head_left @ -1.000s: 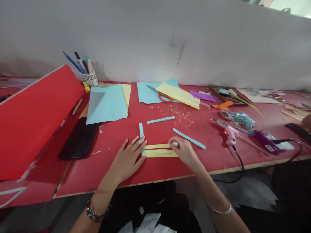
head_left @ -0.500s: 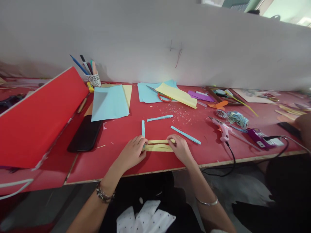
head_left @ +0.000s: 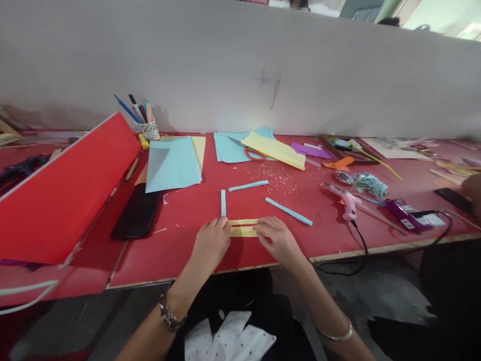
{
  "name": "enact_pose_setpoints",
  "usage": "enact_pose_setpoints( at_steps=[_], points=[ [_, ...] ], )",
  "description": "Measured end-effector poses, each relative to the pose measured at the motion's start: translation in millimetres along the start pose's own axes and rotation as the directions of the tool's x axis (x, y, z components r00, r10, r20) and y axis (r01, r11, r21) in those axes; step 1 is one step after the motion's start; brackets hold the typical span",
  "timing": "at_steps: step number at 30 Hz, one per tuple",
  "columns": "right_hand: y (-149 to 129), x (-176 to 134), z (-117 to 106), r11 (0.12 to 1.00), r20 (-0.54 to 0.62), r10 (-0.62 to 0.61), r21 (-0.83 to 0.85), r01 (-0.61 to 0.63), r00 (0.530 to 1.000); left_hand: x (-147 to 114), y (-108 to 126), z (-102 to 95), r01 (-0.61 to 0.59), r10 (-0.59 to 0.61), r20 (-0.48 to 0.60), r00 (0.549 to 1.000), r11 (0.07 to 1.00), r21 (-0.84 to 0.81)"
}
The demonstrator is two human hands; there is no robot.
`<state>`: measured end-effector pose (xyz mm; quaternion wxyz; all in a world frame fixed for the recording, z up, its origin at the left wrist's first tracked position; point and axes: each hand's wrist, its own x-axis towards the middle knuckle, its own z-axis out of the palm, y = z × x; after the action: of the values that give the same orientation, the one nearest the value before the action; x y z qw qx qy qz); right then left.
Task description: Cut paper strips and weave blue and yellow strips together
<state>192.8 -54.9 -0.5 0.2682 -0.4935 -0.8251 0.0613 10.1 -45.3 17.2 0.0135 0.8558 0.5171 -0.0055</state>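
Two yellow paper strips (head_left: 243,231) lie side by side near the table's front edge, a narrow red gap between them. My left hand (head_left: 213,241) is closed over their left ends, its fingertips hidden behind the knuckles. Over the right ends rests my right hand (head_left: 278,239), fingers stretched and thumb apart, touching the yellow paper. Just beyond my left hand a folded blue paper strip (head_left: 223,203) points away from me. Another blue strip (head_left: 248,185) lies crosswise farther back, and a third blue strip (head_left: 288,211) slants to the right of it.
Blue sheets (head_left: 175,163), scissors (head_left: 254,153) and a yellow sheet (head_left: 276,148) lie toward the wall. On the left are a phone (head_left: 137,213), a red board (head_left: 71,195) and a pen cup (head_left: 150,130). A pink glue gun (head_left: 349,204) with its cord lies right, beside a purple power box (head_left: 406,214).
My right hand has loosened from its pinch and moved slightly down over the strips. The strips now lie flatter and closer together. My left hand stays at their left ends.
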Motion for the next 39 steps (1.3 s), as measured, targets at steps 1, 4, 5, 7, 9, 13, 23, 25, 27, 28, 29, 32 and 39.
enact_pose_setpoints(
  at_steps=[1, 4, 5, 7, 9, 13, 23, 25, 27, 28, 29, 32, 39],
  points=[
    [-2.6, -1.3, 1.3, 1.0, 0.07, -0.009, 0.016, 0.008, 0.997, -1.0, 1.4, -1.7, 0.01, -0.01, -0.012, 1.0, 1.0, -0.017],
    [-5.3, -1.9, 4.4, 0.998, 0.178, 0.043, 0.036, -0.05, 0.983, -3.4, 6.0, -6.0, 0.031, -0.033, -0.028, 0.999, 0.998, -0.05],
    [-4.5, -1.0, 4.5, 0.997, 0.191, 0.06, 0.042, -0.069, 0.98, -3.7, 7.7, -7.0, 0.036, -0.037, -0.023, 0.999, 0.998, -0.052],
    [-1.5, 2.1, 3.2, 0.995, 0.213, 0.076, 0.054, -0.089, 0.974, -3.6, 11.4, -8.8, 0.047, -0.048, -0.008, 0.999, 0.998, -0.045],
    [1.7, 5.7, 1.0, 0.993, 0.235, 0.081, 0.069, -0.099, 0.969, -2.7, 15.1, -9.9, 0.06, -0.06, 0.01, 0.998, 0.998, -0.029],
    [2.7, 7.5, -1.4, 0.994, 0.261, 0.074, 0.053, -0.091, 0.963, -0.5, 20.3, -9.1, 0.082, -0.082, 0.008, 0.997, 0.997, 0.002],
    [-10.2, -1.5, 6.6, 0.984, 0.14, 0.173, -0.07, -0.164, 0.975, 0.5, 16.5, -3.1, 0.078, -0.073, -0.056, 0.996, 0.993, 0.094],
    [-10.8, 2.2, 4.1, 0.983, 0.169, 0.175, -0.094, -0.161, 0.97, 0.0, 16.3, -3.1, 0.076, -0.072, -0.05, 0.996, 0.992, 0.097],
    [-10.9, 5.3, 0.4, 0.984, 0.203, 0.165, -0.099, -0.148, 0.965, -0.7, 16.6, -3.6, 0.074, -0.07, -0.047, 0.996, 0.993, 0.091],
    [-10.7, 6.4, -1.5, 0.986, 0.219, 0.158, -0.091, -0.141, 0.963, -1.0, 16.8, -3.9, 0.071, -0.067, -0.044, 0.997, 0.994, 0.085],
    [-10.4, 7.2, -3.1, 0.987, 0.233, 0.151, -0.082, -0.135, 0.961, -1.3, 17.2, -4.3, 0.068, -0.065, -0.042, 0.997, 0.995, 0.076],
    [-9.5, 9.6, -5.8, 0.989, 0.267, 0.141, -0.089, -0.121, 0.953, -1.4, 18.5, -5.0, 0.065, -0.063, -0.042, 0.997, 0.997, 0.044],
    [-8.3, 11.4, -8.5, 0.985, 0.137, 0.023, -0.173, 0.001, 0.99, 0.0, 19.1, -4.6, 0.081, -0.079, -0.038, 0.996, 0.996, 0.046]
  ],
)
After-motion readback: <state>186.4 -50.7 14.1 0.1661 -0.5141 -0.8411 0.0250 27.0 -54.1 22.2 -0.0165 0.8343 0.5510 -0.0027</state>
